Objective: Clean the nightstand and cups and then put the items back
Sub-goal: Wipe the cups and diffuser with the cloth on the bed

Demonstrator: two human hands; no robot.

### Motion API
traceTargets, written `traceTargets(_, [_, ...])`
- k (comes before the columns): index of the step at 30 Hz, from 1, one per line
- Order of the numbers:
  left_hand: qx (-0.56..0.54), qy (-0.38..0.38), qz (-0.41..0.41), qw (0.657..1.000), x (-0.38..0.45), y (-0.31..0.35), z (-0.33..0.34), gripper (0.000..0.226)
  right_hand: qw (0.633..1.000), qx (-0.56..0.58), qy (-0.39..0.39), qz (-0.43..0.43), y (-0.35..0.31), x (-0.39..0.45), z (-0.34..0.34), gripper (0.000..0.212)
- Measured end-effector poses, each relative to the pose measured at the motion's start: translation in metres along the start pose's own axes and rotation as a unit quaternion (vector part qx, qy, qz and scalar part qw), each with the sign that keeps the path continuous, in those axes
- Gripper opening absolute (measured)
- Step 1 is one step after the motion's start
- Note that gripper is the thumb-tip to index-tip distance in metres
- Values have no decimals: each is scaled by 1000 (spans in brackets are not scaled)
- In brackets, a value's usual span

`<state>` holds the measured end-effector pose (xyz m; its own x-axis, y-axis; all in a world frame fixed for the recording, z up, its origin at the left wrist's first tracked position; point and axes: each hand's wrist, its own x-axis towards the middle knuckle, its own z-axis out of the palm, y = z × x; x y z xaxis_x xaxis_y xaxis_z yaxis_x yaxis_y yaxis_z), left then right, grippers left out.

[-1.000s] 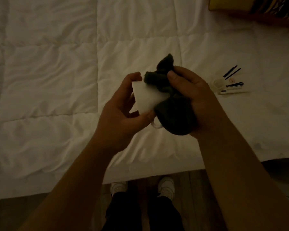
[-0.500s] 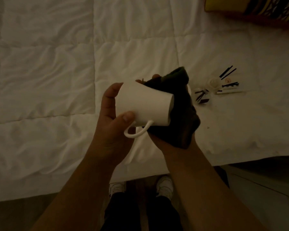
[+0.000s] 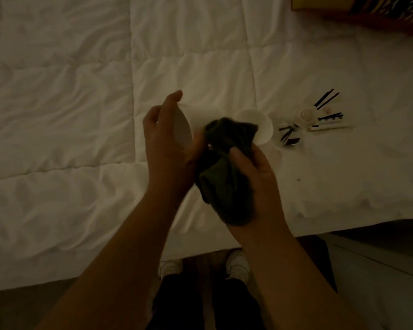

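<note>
Left hand (image 3: 167, 141) around white cup (image 3: 183, 129), cloth-wrapped right hand (image 3: 253, 177) alongside.

Bare forearms without sleeves, bare hands (image 3: 215, 163), dark trousers (image 3: 200, 303), pale shoes (image 3: 236, 263) on both feet

Both forearms reach forward and converge. The left hand (image 3: 167, 141) is curled in a grip, thumb raised. Just beside it, the right hand (image 3: 255, 177) is clenched, thumb pressed inward.
</note>
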<state>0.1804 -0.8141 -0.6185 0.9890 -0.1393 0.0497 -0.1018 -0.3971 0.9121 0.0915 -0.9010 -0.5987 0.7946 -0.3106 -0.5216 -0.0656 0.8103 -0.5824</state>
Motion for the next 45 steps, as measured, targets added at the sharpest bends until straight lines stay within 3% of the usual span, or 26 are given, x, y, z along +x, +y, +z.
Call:
traceTargets(6, [120,-110,9,987,14,-24,-4,107,998,46,24,-29,-9,-1,-28,43])
traceTargets(8, [139,-159,32,977,12,-27,-2,119,990,-92,51,-97,-17,5,-33,35])
traceTargets(9, [144,-183,33,972,11,-28,0,121,965,-208,54,-148,-22,9,-32,32])
traceTargets(10, [142,-211,34,966,9,-27,2,123,917,-338,34,-209,-27,14,-30,32])
traceTargets(12, [106,-263,40,958,4,-24,8,119,757,-584,-63,-285,-34,27,-23,33])
traceTargets(14, [96,-295,55,949,-2,-22,16,100,582,-762,-149,-244,-42,37,-14,28])
traceTargets(15, [115,-300,68,944,-3,-22,18,87,516,-814,-179,-198,-45,40,-10,25])
traceTargets(16, [136,-309,79,938,-3,-20,20,80,473,-843,-208,-151,-49,41,-6,21])
traceTargets(18, [145,-335,146,919,-3,-18,20,82,452,-854,-252,-52,-54,43,2,11])
traceTargets(20, [146,-338,250,895,-2,-19,18,86,430,-854,-291,20,-53,45,7,14])
traceTargets(22, [153,-335,295,882,-1,-17,17,85,387,-863,-319,63,-51,50,9,19])
traceTargets(24, [160,-338,323,869,0,-15,16,76,367,-861,-336,102,-51,55,10,26])
traceTargets(28, [180,-352,301,868,-6,-27,9,77,419,-828,-349,131,-45,62,10,26])
traceTargets(31, [153,-340,203,905,-10,-41,6,98,470,-813,-337,62,-38,62,2,16])
traceTargets(32, [143,-328,166,919,-9,-45,5,100,518,-793,-319,49,-38,62,-3,11])
traceTargets(35, [158,-258,79,950,-5,-53,6,97,758,-612,-209,78,-44,57,-29,20])
traceTargets(36, [173,-229,74,955,-2,-54,8,96,822,-537,-174,77,-46,54,-39,25])
traceTargets(39, [217,-155,107,958,7,-55,19,97,936,-333,-107,49,-47,45,-66,38])
traceTargets(41, [233,-127,101,959,14,-56,26,98,979,-180,-83,55,-46,37,-77,41])
traceTargets(45, [310,-147,56,938,21,-56,30,102,995,-49,-52,63,-47,22,-90,45])
